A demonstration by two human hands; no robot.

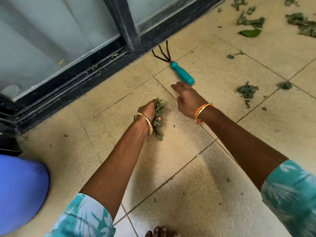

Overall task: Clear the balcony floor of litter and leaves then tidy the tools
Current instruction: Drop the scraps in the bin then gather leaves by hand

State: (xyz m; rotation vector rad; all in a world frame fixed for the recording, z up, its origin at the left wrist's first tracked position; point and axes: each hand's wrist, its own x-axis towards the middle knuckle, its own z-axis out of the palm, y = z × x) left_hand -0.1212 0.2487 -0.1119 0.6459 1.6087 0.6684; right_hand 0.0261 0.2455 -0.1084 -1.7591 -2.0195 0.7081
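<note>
Leaves (158, 115) are bunched in the left hand (149, 111), whose fingers are curled tightly around them, low over the tiled floor (196, 194) in the middle of the view. The right hand (187, 98) is a little farther and to the right, holding nothing; its fingers are loosely bent and slightly apart, and they point toward the hand rake (176, 65). This rake has a teal handle and black prongs, and it lies on the floor just beyond the right hand, near the dark door frame (119, 53). More scattered leaves (248, 91) lie to the right, and a bigger group (251, 23) lies far right. A blue object (20, 189) is at the near left edge.
</note>
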